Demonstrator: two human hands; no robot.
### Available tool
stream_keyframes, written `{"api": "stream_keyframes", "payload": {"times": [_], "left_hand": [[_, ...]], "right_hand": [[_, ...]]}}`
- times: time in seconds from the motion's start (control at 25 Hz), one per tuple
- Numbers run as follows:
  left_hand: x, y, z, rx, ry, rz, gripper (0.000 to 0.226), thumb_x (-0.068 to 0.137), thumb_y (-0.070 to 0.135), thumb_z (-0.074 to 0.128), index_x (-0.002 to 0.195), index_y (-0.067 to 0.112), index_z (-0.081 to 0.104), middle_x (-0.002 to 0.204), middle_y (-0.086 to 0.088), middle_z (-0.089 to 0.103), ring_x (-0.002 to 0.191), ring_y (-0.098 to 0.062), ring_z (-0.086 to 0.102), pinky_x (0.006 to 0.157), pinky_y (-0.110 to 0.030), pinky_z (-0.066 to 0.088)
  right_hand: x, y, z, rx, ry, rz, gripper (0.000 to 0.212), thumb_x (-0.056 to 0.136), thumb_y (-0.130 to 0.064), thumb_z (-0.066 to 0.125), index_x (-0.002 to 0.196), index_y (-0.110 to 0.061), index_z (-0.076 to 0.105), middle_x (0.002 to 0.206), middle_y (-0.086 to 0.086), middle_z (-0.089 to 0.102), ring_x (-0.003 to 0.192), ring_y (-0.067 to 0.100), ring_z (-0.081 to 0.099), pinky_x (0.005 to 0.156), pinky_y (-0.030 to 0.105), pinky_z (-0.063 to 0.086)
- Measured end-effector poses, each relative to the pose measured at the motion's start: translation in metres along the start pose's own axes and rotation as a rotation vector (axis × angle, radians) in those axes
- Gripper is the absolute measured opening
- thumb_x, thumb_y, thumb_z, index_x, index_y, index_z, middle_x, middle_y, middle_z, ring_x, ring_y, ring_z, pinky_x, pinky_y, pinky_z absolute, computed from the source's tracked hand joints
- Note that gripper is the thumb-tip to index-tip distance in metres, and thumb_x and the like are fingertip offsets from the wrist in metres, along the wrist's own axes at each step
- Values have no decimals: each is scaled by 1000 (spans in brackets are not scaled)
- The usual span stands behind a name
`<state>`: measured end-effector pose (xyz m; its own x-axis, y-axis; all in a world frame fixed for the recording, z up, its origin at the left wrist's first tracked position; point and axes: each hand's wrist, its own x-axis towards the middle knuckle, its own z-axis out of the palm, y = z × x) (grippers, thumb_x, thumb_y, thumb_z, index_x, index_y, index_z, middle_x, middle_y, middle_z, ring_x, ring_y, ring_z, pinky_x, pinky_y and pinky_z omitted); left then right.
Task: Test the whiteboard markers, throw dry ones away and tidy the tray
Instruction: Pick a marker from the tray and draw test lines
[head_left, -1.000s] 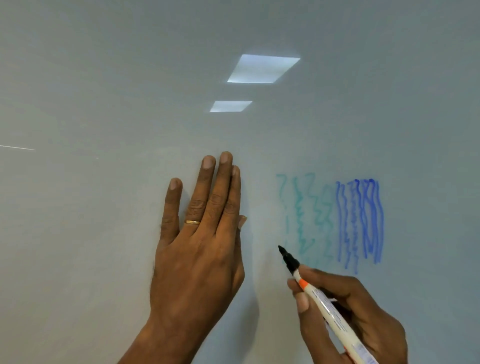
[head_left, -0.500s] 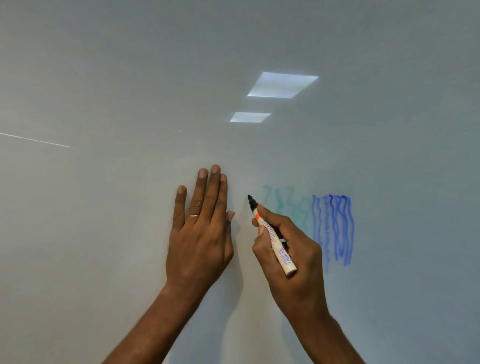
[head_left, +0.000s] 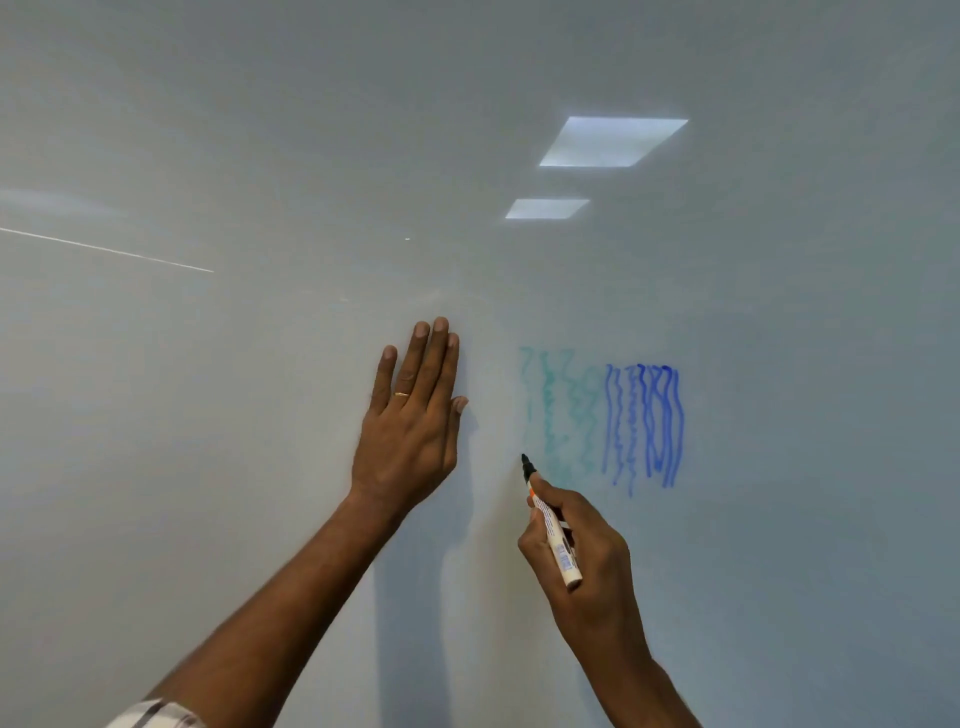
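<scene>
A glossy whiteboard (head_left: 260, 415) fills the head view. My left hand (head_left: 410, 431) lies flat on it, fingers straight and together, a ring on one finger. My right hand (head_left: 576, 551) grips a white marker (head_left: 553, 530) with an orange band and a black tip. The tip points up at the board just left of faint teal squiggles (head_left: 561, 410). Stronger blue squiggles (head_left: 644, 421) stand to the right of the teal ones. No mark from this marker shows on the board between my hands. The tray is out of view.
Two ceiling lights are reflected in the board (head_left: 608, 143) above the squiggles. A thin white streak (head_left: 109, 250) crosses the left part of the board. Bare board surrounds both hands.
My right hand went up with the marker beside my left hand, then came down again, tip low beside the teal squiggles. My left hand stayed flat on the board.
</scene>
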<state>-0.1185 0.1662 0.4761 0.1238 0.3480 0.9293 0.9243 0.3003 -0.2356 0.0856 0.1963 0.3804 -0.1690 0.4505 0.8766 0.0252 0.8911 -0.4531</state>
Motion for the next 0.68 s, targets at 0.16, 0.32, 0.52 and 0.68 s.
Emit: {"api": "stream_keyframes", "payload": {"times": [0.16,0.32,0.52,0.68], "left_hand": [[-2,-4,-1,12,-20,17,64,110,32,28,164,5,8,173,-12,2,161,-27,2,130,-51,11],[-4,-2,1,12,-16,5,62,111,34,22,164,5,9,173,-13,4,161,-27,3,130,-50,13],[-4,-5,4,12,-5,3,63,110,32,26,164,5,7,173,-13,2,161,-27,2,130,-50,13],[-8,-6,11,18,11,17,63,109,32,27,164,6,8,173,-13,3,161,-27,3,131,-49,11]], "right_hand": [[30,-24,-16,1,4,14,25,92,-21,65,117,-23,69,73,-18,61,61,2,58,60,10,39],[83,-49,-4,-56,-96,-112,33,96,-28,63,128,-21,59,93,-6,69,72,7,64,62,16,49],[89,-43,8,26,-4,-135,23,96,-27,64,114,-15,59,87,0,69,69,13,67,59,35,55],[63,-34,12,0,57,-103,13,93,-24,69,102,-15,64,77,-3,66,61,14,64,51,31,52]]}}
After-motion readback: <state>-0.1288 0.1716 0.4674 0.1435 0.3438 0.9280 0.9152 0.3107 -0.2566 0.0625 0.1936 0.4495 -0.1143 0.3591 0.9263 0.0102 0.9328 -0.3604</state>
